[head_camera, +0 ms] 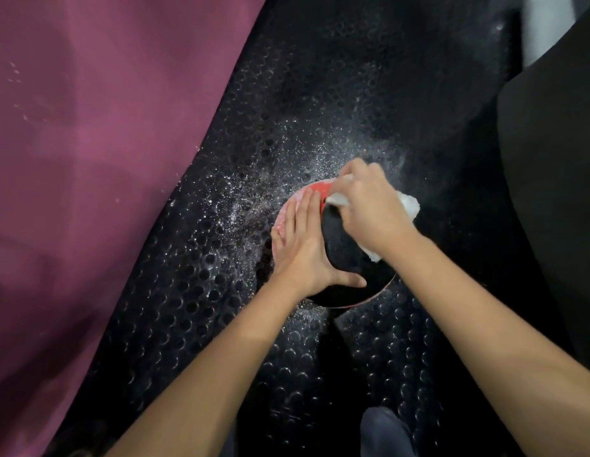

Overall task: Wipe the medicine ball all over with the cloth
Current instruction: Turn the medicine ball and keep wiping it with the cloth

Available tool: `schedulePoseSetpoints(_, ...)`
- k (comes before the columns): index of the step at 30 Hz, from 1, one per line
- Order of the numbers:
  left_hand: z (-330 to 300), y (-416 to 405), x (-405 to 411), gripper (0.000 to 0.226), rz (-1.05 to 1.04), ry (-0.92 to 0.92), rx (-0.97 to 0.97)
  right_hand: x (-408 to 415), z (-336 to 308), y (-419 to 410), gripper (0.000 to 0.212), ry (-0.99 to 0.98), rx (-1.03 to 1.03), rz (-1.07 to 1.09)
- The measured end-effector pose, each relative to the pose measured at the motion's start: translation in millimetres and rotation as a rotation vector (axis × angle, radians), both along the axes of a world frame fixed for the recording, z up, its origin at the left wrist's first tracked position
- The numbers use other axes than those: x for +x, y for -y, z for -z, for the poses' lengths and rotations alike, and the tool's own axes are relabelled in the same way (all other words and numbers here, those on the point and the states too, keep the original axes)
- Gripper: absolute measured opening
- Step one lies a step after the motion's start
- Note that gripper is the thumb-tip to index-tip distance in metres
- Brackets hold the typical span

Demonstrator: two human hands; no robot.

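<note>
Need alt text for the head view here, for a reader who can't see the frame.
The right hand presses a white cloth onto a red and black medicine ball while the left hand lies flat on its side. The ball sits on a studded black floor mat speckled with white dust, beside a maroon mat.

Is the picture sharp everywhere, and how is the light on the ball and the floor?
Head view: dim overall; the ball has a near-black side with little detail; white specks on the floor catch the light; the right hand and cloth look slightly motion-blurred; the left hand is sharper; the edges bend from the wide lens.
</note>
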State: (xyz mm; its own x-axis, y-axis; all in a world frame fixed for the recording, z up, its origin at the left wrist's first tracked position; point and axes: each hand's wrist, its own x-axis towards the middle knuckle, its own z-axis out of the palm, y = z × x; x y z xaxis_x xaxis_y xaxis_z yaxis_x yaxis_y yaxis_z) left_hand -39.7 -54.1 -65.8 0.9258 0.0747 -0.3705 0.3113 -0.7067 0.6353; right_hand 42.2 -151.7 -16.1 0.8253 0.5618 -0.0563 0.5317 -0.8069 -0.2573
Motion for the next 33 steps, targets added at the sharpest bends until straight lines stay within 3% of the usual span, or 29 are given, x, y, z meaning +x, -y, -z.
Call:
schedulePoseSetpoints(2,2,-1,-1,0.156,-0.007,0.008,-0.009,-10,1,0,0.032,0.018,-0.024,-0.142)
schedulePoseSetpoints(6,-1,3,0,0.155,0.013,-0.006,0.015,7,0,3,0.030,-0.003,0.003,0.023)
schedulePoseSetpoints(10,2,-1,-4,0.155,-0.009,0.017,-0.007,-12,2,-3,0.032,0.032,-0.022,-0.145)
schedulePoseSetpoints(16,1,-1,-5,0.153,0.008,0.024,-0.017,31,12,17,0.020,-0.120,0.103,0.172)
schedulePoseSetpoints(27,1,-16,-1,0.156,0.106,0.035,-0.021,15,10,-1,0.026,-0.014,0.044,0.117)
schedulePoseSetpoints(30,4,-16,-7,0.154,0.090,0.048,-0.030,-7,9,7,0.028,0.034,0.034,-0.012)
schedulePoseSetpoints(33,8,-15,-14,0.152,0.105,0.076,-0.026,4,15,35,0.023,-0.032,0.087,0.186)
